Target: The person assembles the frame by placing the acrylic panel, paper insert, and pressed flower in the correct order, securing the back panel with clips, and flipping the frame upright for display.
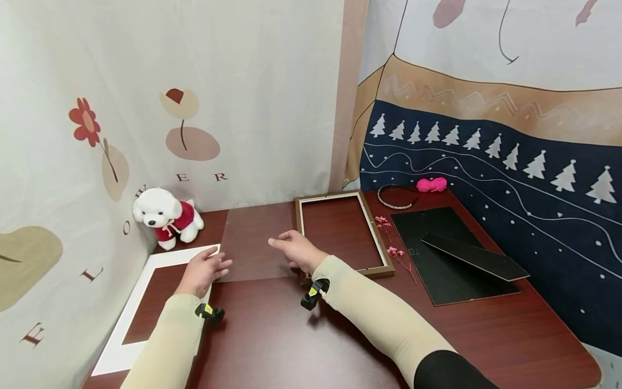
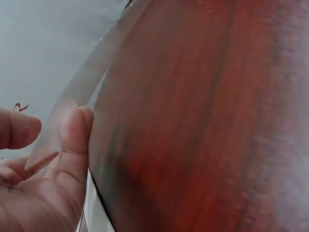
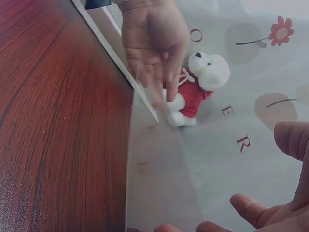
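A clear sheet spans the space between the two hands, over the brown tabletop. At its left side, the left hand has its fingers against the sheet, with the thumb standing apart. The right hand is by the sheet's right side, thumb and fingers spread. Its fingertips are right at the sheet's edge in the right wrist view. Beneath the left hand and forearm lies a white mat board with a rectangular cutout. The brown picture frame lies just beyond the right hand.
A white plush dog in red sits at the back left. Pink flower sprigs lie beside the frame. Farther right is a black backing board with its stand raised. A headband and pink yarn lie at the back.
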`<state>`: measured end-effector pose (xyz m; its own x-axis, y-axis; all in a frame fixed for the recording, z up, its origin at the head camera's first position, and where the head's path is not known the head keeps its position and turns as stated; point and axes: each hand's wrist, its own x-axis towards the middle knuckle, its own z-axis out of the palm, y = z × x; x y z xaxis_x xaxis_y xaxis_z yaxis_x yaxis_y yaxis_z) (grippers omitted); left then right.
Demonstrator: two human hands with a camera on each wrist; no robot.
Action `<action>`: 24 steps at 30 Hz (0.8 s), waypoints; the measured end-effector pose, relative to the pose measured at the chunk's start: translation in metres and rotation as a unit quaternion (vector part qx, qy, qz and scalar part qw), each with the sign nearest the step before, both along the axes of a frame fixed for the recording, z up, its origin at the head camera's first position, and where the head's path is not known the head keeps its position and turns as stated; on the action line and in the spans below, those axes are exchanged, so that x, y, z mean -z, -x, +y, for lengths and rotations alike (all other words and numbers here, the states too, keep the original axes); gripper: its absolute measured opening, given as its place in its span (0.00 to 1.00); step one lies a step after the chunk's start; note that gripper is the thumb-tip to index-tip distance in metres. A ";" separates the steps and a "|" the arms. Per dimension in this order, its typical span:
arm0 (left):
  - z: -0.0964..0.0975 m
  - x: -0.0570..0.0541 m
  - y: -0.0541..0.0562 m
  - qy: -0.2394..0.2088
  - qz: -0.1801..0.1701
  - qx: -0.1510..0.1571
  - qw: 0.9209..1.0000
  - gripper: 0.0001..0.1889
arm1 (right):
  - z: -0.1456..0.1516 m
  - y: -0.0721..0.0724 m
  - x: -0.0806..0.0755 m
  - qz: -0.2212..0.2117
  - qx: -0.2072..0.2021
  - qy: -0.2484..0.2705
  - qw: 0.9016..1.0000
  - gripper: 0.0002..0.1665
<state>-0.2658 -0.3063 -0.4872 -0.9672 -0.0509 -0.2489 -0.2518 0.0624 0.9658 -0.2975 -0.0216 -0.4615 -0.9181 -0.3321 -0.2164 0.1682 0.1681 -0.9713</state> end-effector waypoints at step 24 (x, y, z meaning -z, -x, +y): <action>0.004 -0.001 -0.014 -0.054 0.024 -0.063 0.996 0.34 | 0.023 0.008 -0.003 0.031 0.012 0.003 0.999 0.41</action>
<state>-0.2515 -0.3025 -0.4861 -0.9658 -0.1489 -0.2123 -0.2035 -0.0723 0.9764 -0.3055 0.0010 -0.4588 -0.9371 -0.3118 -0.1567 0.1111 0.1592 -0.9810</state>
